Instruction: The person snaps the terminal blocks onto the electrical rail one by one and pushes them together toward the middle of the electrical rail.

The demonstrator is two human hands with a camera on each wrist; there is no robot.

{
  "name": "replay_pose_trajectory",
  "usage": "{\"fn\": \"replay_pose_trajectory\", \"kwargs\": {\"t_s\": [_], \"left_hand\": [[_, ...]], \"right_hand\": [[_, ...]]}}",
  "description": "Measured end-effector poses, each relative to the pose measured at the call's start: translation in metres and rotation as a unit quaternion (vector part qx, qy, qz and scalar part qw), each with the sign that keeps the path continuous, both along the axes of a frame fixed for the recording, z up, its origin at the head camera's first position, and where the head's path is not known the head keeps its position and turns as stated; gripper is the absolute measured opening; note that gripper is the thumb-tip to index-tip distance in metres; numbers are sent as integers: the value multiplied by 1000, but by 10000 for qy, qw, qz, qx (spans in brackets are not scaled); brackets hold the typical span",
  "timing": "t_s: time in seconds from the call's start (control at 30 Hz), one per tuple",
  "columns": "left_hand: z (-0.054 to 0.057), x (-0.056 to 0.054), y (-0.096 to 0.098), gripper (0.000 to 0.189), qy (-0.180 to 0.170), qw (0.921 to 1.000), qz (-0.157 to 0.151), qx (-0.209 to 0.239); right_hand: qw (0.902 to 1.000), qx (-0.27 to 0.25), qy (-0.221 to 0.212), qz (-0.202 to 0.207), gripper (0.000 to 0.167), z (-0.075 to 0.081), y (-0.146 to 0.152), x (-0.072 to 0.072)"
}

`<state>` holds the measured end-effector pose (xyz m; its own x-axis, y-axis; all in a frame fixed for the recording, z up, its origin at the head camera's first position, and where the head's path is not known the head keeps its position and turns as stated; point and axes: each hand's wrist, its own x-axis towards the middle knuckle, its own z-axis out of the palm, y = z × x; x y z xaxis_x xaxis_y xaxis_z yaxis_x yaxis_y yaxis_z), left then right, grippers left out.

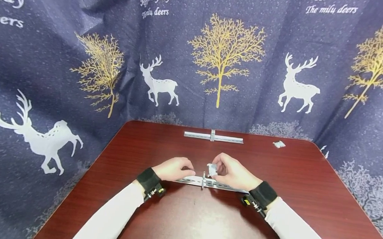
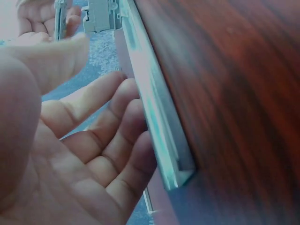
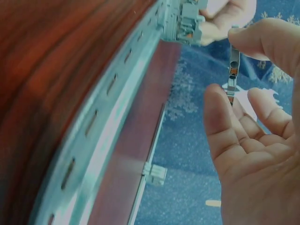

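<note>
Your right hand (image 1: 236, 173) pinches a block (image 1: 212, 170) by its edges. Your left hand (image 1: 175, 169), unclenched, touches the near rail (image 2: 157, 103), likely steadying it.

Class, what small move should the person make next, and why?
Probably lower the pinched grey block onto the slotted rail, beside the seated block: the right hand holds it apart from the rail, near that block, while the left hand's fingers touch the rail.
</note>
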<state>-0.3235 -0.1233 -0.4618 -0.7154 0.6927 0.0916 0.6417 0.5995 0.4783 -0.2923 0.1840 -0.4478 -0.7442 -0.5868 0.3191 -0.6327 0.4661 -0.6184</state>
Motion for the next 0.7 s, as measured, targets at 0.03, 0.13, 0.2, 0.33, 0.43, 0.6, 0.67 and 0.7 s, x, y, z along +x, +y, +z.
{"fn": "replay_pose_trajectory", "kwargs": {"t_s": [0.03, 0.13, 0.2, 0.33, 0.43, 0.6, 0.67, 0.7], "left_hand": [[1, 0, 1, 17, -41, 10000, 44, 59], [4, -1, 7, 19, -156, 9994, 140, 279], [5, -1, 10, 22, -217, 9988, 181, 391], [7, -2, 15, 25, -378, 9977, 193, 525], [6, -2, 19, 25, -476, 9972, 120, 568], [4, -2, 22, 26, -562, 9961, 1, 675], [3, -1, 23, 26, -561, 9958, 12, 725], [3, -1, 23, 27, -561, 9956, 23, 751]], "right_hand": [[10000, 6, 8, 18, 41, -1, -1, 1], [9999, -38, -18, 99, 41, 0, -5, 3], [9999, -56, -14, 147, 41, -1, -7, 4], [9998, -27, 46, 210, 41, -1, -11, 7], [9995, 2, 132, 272, 40, -1, -13, 9], [9990, -30, 183, 400, 38, -4, -15, 8], [9988, -31, 212, 433, 37, -5, -15, 7], [9988, -15, 234, 433, 38, -5, -15, 7]]}}
